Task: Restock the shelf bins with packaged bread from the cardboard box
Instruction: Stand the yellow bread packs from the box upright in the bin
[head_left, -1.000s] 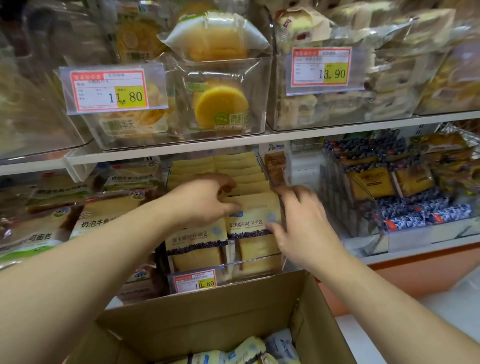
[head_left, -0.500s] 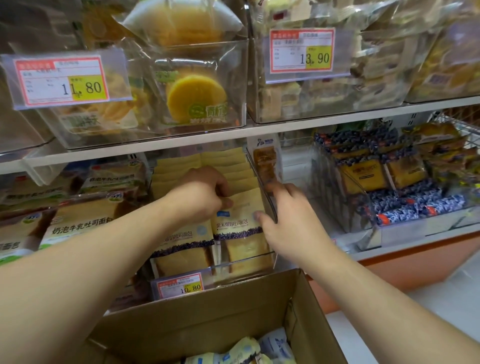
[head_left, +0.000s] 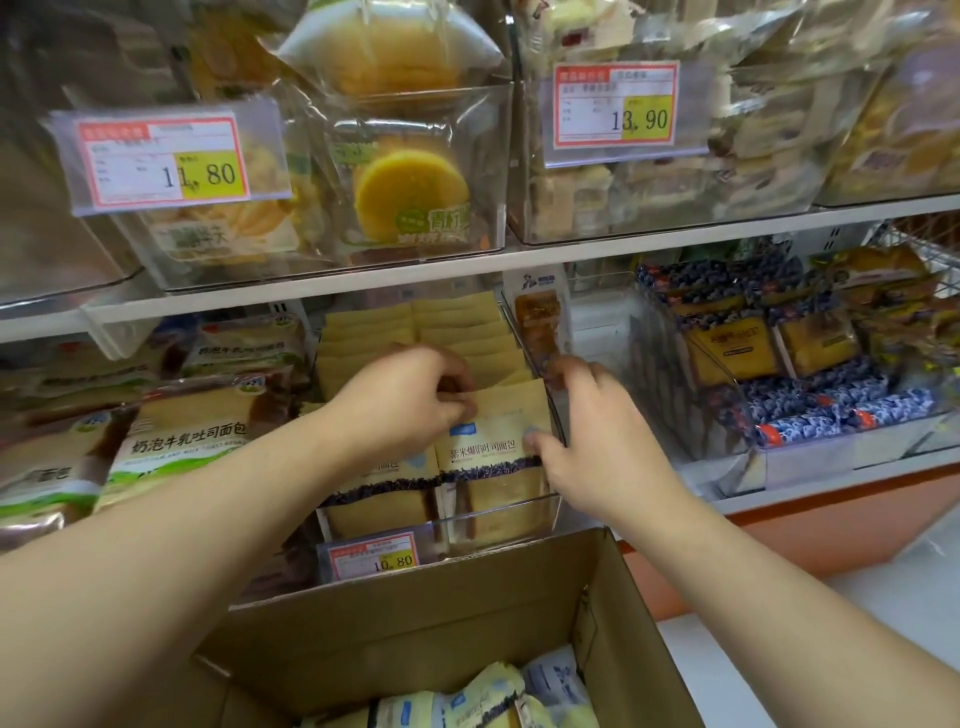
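Pinching one bread pack (head_left: 493, 441) (front row, clear bin (head_left: 535, 506)), both hands (head_left: 405, 400) (head_left: 597, 441) curl.

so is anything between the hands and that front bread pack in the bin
Nothing visible. The left hand pinches the top edge of the front right bread pack, and the right hand touches its right edge with the thumb. The pack already sits inside the clear bin, behind its front wall.

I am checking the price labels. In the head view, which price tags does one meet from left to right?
Red-framed 11.80 price tag → small 10.80 price tag on the clear plastic bin → red-framed 13.90 price tag.
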